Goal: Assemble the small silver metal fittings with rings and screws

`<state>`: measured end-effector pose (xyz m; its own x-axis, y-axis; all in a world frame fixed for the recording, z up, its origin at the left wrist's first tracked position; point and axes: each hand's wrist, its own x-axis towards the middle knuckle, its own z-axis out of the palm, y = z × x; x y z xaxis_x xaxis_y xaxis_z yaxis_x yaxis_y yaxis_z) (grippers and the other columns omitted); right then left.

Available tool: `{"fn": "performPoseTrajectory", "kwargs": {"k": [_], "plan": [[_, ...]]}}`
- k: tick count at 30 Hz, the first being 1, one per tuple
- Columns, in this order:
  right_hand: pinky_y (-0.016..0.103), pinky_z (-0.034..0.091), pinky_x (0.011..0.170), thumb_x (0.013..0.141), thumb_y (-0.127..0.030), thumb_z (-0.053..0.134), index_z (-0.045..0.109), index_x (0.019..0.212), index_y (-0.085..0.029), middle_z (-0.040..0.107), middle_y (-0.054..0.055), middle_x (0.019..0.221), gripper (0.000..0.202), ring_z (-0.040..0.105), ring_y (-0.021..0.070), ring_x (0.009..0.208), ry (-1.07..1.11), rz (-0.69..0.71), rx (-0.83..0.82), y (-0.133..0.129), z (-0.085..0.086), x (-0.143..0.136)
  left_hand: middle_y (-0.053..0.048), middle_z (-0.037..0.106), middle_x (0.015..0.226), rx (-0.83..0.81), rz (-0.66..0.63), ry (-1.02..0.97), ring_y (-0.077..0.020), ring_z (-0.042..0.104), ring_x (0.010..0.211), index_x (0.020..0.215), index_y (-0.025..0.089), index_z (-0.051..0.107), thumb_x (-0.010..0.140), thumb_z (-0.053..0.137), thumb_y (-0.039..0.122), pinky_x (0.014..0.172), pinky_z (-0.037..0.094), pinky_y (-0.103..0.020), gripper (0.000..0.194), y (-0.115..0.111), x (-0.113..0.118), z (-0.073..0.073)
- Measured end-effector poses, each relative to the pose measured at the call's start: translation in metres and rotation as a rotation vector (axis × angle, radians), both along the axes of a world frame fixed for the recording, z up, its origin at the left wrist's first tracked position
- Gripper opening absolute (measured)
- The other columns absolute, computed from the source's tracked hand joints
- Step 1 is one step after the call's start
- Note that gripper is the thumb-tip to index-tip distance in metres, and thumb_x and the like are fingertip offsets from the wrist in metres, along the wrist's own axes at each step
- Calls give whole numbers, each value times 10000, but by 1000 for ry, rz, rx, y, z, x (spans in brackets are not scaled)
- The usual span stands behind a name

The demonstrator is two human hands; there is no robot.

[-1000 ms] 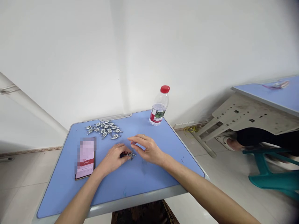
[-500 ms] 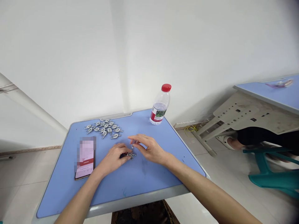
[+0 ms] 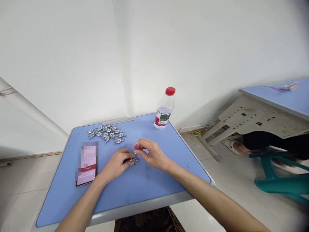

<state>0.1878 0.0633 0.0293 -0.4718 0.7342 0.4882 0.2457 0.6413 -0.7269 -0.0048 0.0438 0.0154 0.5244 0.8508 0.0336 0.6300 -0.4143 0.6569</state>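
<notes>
My left hand rests on the blue desk, its thumb and fingers closed on a small silvery metal fitting. Part of that fitting lies hidden under the fingertips. Just above and right of it, my right hand pinches something small and shiny between thumb and fingers, too small to name. Beyond my hands lies a loose pile of several similar metal fittings, each with a rounded body and thin protruding ends.
A phone with a lit screen lies to the left. At the desk's back right stands a water bottle with a red cap. Another desk, a teal stool and a person's foot are at the right.
My right hand's fingers have curled in closer together and lifted slightly off the fitting. My left hand keeps its hold, and the view has shifted a little.
</notes>
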Motion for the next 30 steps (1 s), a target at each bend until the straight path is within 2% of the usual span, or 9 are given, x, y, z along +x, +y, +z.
{"fn": "performPoseTrajectory", "kwargs": {"k": [7,17,24,30], "plan": [[228,451,614,834,-139,550,566,837,-184,567,-2,755,47,520,105,662,41,-64,-32,-2,-2,-2,-45,656,962,-30,1,-19,-199,575,924,954,216,714,852,570,266,824,432,-298,184,1,-1,-3],[223,449,567,822,-163,565,554,815,-184,568,-5,738,25,518,98,619,65,-124,-57,-4,-2,-3,-45,661,951,-18,11,-21,-201,584,911,952,215,715,843,574,235,830,439,-305,180,-1,2,2],[230,438,597,837,-168,553,546,833,-182,548,-3,759,16,507,101,652,59,-92,-59,-2,-5,-3,-44,658,941,-37,34,0,-202,577,894,956,212,707,834,593,265,814,442,-308,175,-1,1,1],[230,438,621,848,-190,556,535,802,-180,554,-10,728,51,501,100,654,141,-130,-60,-3,1,-2,-47,649,922,-28,42,-1,-198,567,877,927,193,700,798,593,200,804,440,-313,167,-3,3,4]]}}
